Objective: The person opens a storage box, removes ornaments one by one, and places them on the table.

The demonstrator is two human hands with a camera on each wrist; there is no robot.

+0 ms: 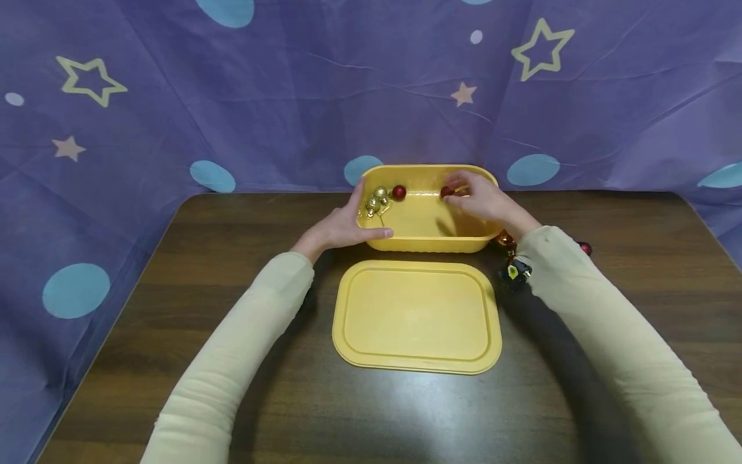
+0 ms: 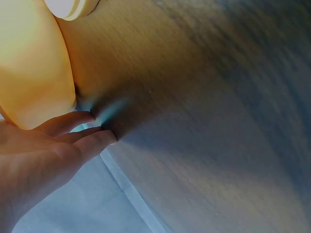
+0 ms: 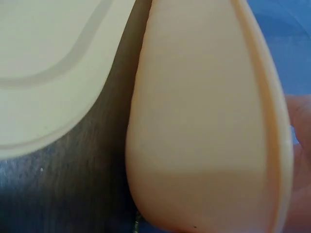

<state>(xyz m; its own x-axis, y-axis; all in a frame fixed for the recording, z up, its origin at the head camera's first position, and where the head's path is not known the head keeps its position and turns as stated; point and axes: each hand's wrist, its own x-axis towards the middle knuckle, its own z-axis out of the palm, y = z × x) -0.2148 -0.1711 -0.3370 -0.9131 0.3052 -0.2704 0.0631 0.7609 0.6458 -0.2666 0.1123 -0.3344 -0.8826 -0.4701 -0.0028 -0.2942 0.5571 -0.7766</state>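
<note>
A deep yellow plastic box [image 1: 431, 245] stands at the table's back edge. My left hand [image 1: 338, 227] rests against its left end, thumb along the front rim; the left wrist view shows the fingers [image 2: 97, 143] nearly straight beside the wall. Inside the box, my right hand [image 1: 480, 195] pinches a small red Christmas bauble [image 1: 446, 192] between thumb and fingers. Gold baubles [image 1: 373, 205] and another red bauble [image 1: 399, 192] lie at the box's left end. In the right wrist view the box's outer wall [image 3: 199, 111] hides most of the right hand [image 3: 299, 145].
The flat yellow lid [image 1: 416, 316] lies on the brown table [image 1: 220, 309] in front of the box. Under and beside the right forearm are a copper-coloured bauble [image 1: 504, 238], a dark shiny ornament [image 1: 515, 271] and a red bauble [image 1: 585, 247]. A purple patterned cloth [image 1: 290, 96] hangs behind.
</note>
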